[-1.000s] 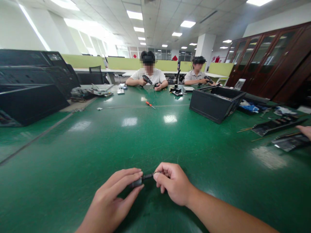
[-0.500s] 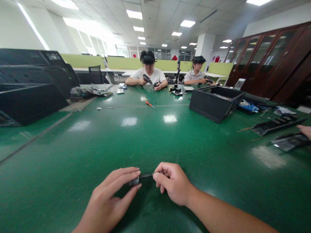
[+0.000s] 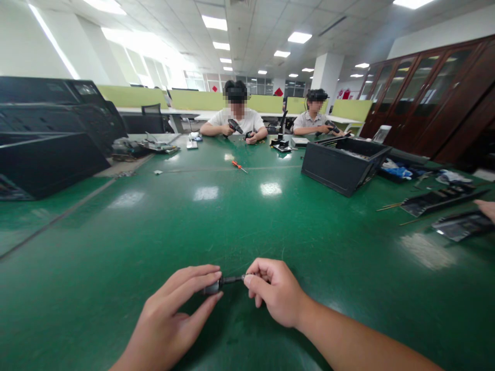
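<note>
Low in the middle of the head view, my left hand [image 3: 174, 314] grips a small dark cylindrical part [image 3: 212, 288] between thumb and fingers. From its right end a thin dark shaft [image 3: 231, 280] reaches across to my right hand [image 3: 273, 291]. My right thumb and forefinger are pinched on the far end of that shaft, and the other fingers are curled in. Whatever sits at the pinched tip is mostly covered by my fingers. Both hands are just over the green table [image 3: 247, 221].
An orange-handled screwdriver [image 3: 238, 166] lies farther back. A black open case [image 3: 328, 165] stands at right, dark computer cases [image 3: 50, 129] at left. Two people [image 3: 235, 121] across the table hold power drills. Another person's hand [image 3: 487, 208] is by dark metal parts [image 3: 462, 224] at right.
My left hand has shifted slightly left with the cylindrical part, and a bit more shaft shows between the hands. My right hand stays nearly in place.
</note>
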Tool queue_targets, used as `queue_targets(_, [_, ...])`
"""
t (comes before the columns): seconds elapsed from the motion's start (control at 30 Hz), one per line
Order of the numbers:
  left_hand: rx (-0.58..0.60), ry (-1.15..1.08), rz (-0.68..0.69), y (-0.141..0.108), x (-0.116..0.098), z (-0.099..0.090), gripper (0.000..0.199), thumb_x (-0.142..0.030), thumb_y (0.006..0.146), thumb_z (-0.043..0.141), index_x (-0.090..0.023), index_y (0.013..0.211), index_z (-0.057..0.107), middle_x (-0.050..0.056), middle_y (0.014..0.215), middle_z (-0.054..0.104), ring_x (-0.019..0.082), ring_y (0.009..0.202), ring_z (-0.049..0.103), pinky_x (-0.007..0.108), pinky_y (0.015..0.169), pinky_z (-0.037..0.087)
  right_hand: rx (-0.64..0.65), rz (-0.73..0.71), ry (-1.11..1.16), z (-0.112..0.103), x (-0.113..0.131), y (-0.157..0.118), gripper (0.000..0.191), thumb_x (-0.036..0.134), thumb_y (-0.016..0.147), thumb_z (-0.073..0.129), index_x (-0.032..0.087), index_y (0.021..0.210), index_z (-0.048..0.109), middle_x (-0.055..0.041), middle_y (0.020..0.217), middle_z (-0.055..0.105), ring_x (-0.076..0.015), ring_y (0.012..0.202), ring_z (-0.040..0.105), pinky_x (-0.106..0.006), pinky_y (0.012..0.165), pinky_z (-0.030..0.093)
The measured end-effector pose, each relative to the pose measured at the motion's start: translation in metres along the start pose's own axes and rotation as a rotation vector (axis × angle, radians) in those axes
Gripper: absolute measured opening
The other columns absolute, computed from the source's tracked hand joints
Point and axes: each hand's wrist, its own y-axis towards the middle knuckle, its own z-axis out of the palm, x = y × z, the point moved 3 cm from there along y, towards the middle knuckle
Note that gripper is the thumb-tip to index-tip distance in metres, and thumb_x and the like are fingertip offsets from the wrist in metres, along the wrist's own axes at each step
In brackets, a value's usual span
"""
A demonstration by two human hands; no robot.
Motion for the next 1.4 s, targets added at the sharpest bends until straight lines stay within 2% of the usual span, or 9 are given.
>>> queue_targets(0.9, [0.033,-0.01,-0.018,0.0021,0.0038,-0.0019,0.019,-0.02,0.091,0.066,-0.026,0.109,0.066,0.001,0.108,0.073,0.012,0.1,0.071,0.017,0.091,0.055,-0.004,0.004,0.009,-0.0001,0.0022,-0.0014,0.015,0.029,0.084,0.061,0.016,0.077,0.06,0.0019,0.06,0.059,-0.0101,0.046,0.052,-0.02,0.047,0.036])
queue_targets(1.4, [0.019,-0.025,-0.01,0.0003,0.0045,-0.0025,0.02,-0.019,0.091,0.065,-0.026,0.11,0.066,0.001,0.109,0.073,0.012,0.1,0.071,0.019,0.091,0.056,-0.022,-0.011,0.013,-0.001,0.0019,-0.0013,0.015,0.029,0.084,0.06,0.016,0.076,0.06,0.0021,0.06,0.059,-0.01,0.046,0.052,-0.02,0.046,0.036])
